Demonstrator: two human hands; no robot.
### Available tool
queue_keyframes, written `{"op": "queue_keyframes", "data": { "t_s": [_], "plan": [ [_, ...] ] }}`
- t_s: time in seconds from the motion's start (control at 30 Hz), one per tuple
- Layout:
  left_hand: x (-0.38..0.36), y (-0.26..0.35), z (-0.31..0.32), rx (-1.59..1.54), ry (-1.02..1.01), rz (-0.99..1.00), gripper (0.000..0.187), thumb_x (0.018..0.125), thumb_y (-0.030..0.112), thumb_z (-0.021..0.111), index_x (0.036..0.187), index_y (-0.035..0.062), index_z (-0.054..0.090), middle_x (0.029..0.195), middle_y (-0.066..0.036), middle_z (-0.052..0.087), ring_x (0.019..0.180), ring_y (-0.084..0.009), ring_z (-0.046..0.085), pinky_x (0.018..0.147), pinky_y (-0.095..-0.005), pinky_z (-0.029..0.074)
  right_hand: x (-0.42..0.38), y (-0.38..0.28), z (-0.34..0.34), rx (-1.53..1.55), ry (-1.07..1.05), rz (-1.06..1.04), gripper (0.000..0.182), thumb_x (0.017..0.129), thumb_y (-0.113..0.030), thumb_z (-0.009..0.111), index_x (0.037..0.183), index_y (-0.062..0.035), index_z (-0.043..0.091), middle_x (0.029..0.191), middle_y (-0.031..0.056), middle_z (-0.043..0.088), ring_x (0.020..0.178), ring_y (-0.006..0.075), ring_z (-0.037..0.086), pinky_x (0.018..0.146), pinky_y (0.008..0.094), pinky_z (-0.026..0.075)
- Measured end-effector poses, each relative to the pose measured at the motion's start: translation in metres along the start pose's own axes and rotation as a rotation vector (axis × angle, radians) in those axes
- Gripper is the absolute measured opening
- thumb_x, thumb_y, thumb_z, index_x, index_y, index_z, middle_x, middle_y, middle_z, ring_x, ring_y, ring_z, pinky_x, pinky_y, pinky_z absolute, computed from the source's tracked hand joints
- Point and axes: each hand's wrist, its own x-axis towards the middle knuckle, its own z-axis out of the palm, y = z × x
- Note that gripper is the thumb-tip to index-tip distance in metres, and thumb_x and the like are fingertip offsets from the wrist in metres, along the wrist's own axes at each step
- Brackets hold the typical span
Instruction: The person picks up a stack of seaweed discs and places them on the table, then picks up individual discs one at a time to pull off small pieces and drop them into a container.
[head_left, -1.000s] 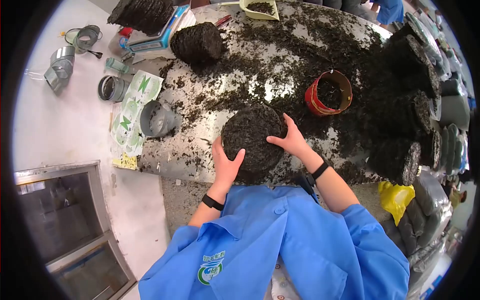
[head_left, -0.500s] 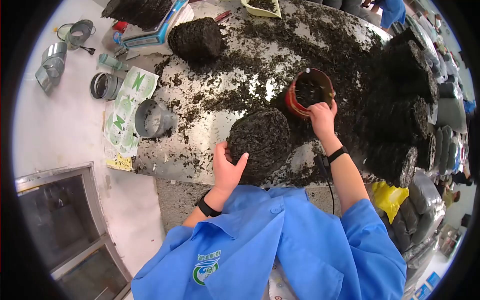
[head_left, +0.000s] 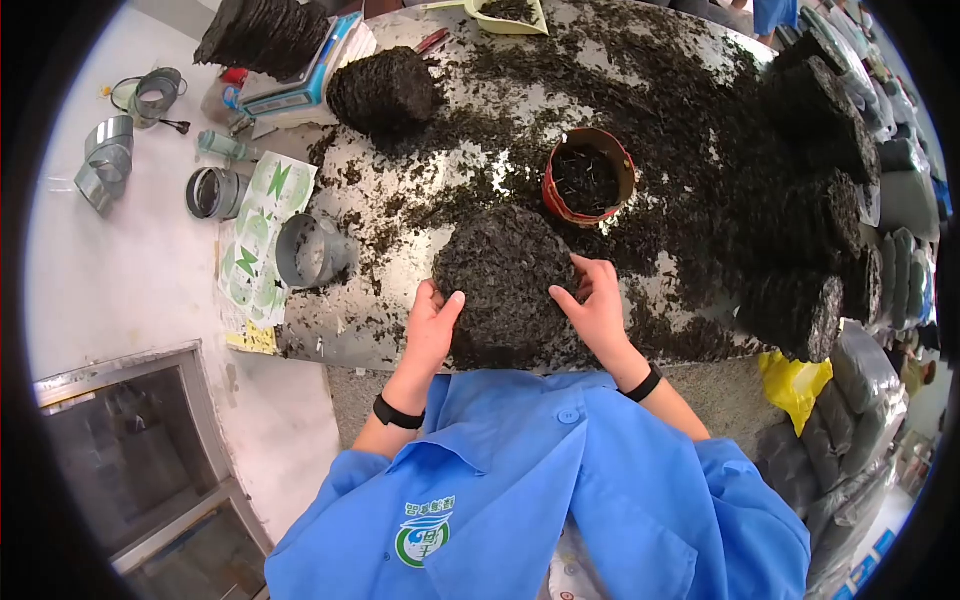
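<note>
The person wears a bright blue work coat (head_left: 560,480) with a collar, one blue button (head_left: 569,416) near the neck, and a round green and white logo (head_left: 423,535) on the chest. Each wrist carries a black band (head_left: 397,413), and the sleeves are rolled up.

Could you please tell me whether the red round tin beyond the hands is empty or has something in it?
Not empty: the red tin stands open-topped, with dark loose leaf visible inside.
</note>
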Motion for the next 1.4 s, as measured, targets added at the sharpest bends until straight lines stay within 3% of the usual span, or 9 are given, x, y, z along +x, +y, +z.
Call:
{"op": "queue_keyframes", "data": {
  "t_s": [0.13, 0.23, 0.33, 0.4, 0.53, 0.67, 0.73, 1.07, 1.4],
  "plan": [
    [-0.006, -0.015, 0.014, -0.023, 0.015, 0.146, 0.042, 0.101, 0.014, 0.063, 0.133, -0.0067, 0.044, 0.113, -0.01, 0.062, 0.1, -0.0132, 0.059, 0.088, -0.027, 0.048, -0.002, -0.017, -0.014, -0.154, 0.077, -0.096, 0.061, 0.077, -0.015, 0.086, 0.128, -0.0002, 0.057, 0.107, 0.0115, 0.053, 0.088, 0.022, 0.055, 0.077, 0.0327, 0.05],
    [-0.009, -0.02, 0.019, 0.047, 0.077, 0.141, 0.052, 0.101, 0.013, 0.062, 0.141, -0.0091, 0.038, 0.135, -0.019, 0.055, 0.123, -0.0225, 0.056, 0.106, -0.0329, 0.044, 0.0, -0.027, -0.019, -0.144, -0.096, 0.175, 0.063, 0.076, -0.016, 0.088, 0.128, 0.0011, 0.056, 0.118, 0.0122, 0.056, 0.101, 0.0243, 0.059, 0.087, 0.0344, 0.051],
    [-0.012, -0.018, 0.02, 0.023, 0.044, 0.083, 0.057, 0.101, 0.013, 0.062, 0.145, -0.0094, 0.034, 0.139, -0.022, 0.052, 0.128, -0.0244, 0.054, 0.108, -0.0343, 0.043, 0.002, -0.025, -0.014, 0.351, -0.079, 0.419, 0.056, 0.082, -0.011, 0.082, 0.13, 0.001, 0.055, 0.13, 0.013, 0.059, 0.116, 0.0264, 0.061, 0.098, 0.0381, 0.052],
    [-0.014, -0.011, 0.024, -0.038, 0.049, 0.031, 0.056, 0.1, 0.012, 0.063, 0.144, -0.0088, 0.036, 0.139, -0.022, 0.052, 0.13, -0.0241, 0.052, 0.108, -0.0348, 0.043, 0.007, -0.03, -0.021, 1.296, -0.376, 0.836, 0.05, 0.089, -0.005, 0.073, 0.135, -0.0008, 0.053, 0.136, 0.0143, 0.06, 0.123, 0.0294, 0.061, 0.105, 0.0443, 0.051],
    [-0.021, 0.01, 0.025, -0.073, 0.122, 0.005, 0.054, 0.099, 0.013, 0.065, 0.142, -0.0064, 0.039, 0.135, -0.021, 0.054, 0.124, -0.0231, 0.055, 0.104, -0.033, 0.046, -0.006, -0.028, -0.021, 1.271, -0.455, 0.888, 0.045, 0.094, -0.001, 0.064, 0.138, -0.0018, 0.052, 0.133, 0.0154, 0.063, 0.12, 0.0309, 0.063, 0.101, 0.0507, 0.054],
    [-0.046, 0.064, 0.032, 0.618, 0.426, 0.67, 0.038, 0.089, 0.009, 0.073, 0.123, 0.0008, 0.058, 0.113, -0.013, 0.063, 0.096, -0.0252, 0.062, 0.081, -0.0351, 0.05, 0.001, -0.029, -0.038, 1.404, -0.402, 0.888, 0.041, 0.098, -0.004, 0.063, 0.137, 0.0017, 0.052, 0.133, 0.0177, 0.062, 0.122, 0.0334, 0.062, 0.101, 0.0537, 0.054],
    [-0.049, 0.077, 0.044, 0.721, 0.106, 0.992, 0.024, 0.083, 0.0, 0.073, 0.106, 0.0034, 0.068, 0.097, -0.01, 0.065, 0.088, -0.0275, 0.062, 0.077, -0.0393, 0.05, 0.003, -0.026, -0.045, 1.436, -0.405, 0.855, 0.043, 0.1, -0.008, 0.061, 0.14, 0.0014, 0.049, 0.136, 0.0193, 0.06, 0.125, 0.0352, 0.06, 0.104, 0.0555, 0.052],
    [-0.02, 0.092, 0.098, 0.64, 0.068, 0.895, 0.011, 0.08, 0.004, 0.077, 0.09, 0.0047, 0.072, 0.088, -0.009, 0.068, 0.083, -0.0292, 0.065, 0.073, -0.0381, 0.053, 0.006, -0.019, -0.074, 1.586, -0.431, 0.741, 0.055, 0.099, -0.024, 0.061, 0.146, -0.0005, 0.045, 0.147, 0.0178, 0.053, 0.136, 0.0358, 0.051, 0.114, 0.0564, 0.04],
    [0.033, 0.11, 0.15, 0.784, -0.11, 1.021, 0.012, 0.079, 0.001, 0.074, 0.085, 0.0043, 0.064, 0.083, -0.009, 0.063, 0.079, -0.0288, 0.063, 0.071, -0.0384, 0.053, 0.022, -0.006, -0.102, 1.77, -0.291, 0.67, 0.055, 0.096, -0.014, 0.057, 0.146, 0.0027, 0.043, 0.146, 0.0198, 0.052, 0.137, 0.0358, 0.049, 0.118, 0.0528, 0.036]
  ]
}}
